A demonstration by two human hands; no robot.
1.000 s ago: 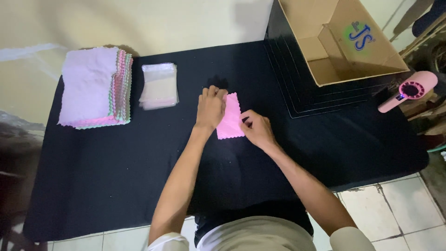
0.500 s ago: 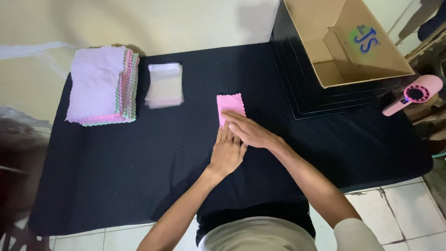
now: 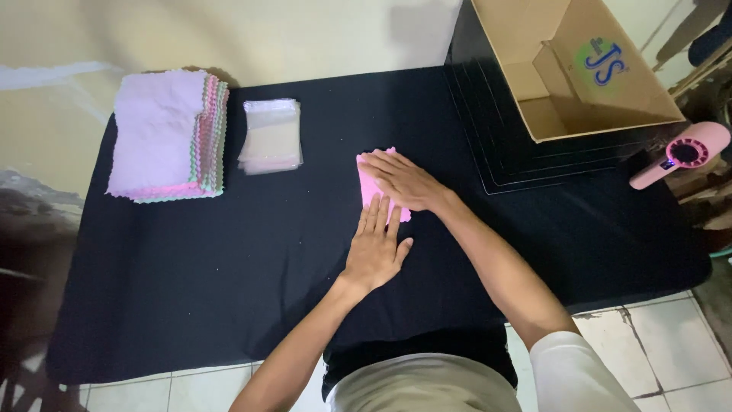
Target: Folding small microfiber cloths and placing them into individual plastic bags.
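A small folded pink cloth (image 3: 368, 185) lies on the black table cover (image 3: 229, 252). My right hand (image 3: 400, 181) rests flat on top of the cloth, fingers spread and pointing left. My left hand (image 3: 376, 248) lies flat just below it, fingertips touching the cloth's lower edge. Neither hand grips anything; most of the cloth is hidden under my right hand.
A stack of pastel cloths (image 3: 169, 136) sits at the far left. Next to it lies a pile of clear plastic bags (image 3: 271, 136). An open cardboard box (image 3: 579, 65) stands on black panels at the back right, and a pink handheld device (image 3: 677, 162) lies at the right edge.
My left hand slid from the cloth's top down to below it. My right hand moved up over the cloth and flattened on it. The cloth looks folded narrower.
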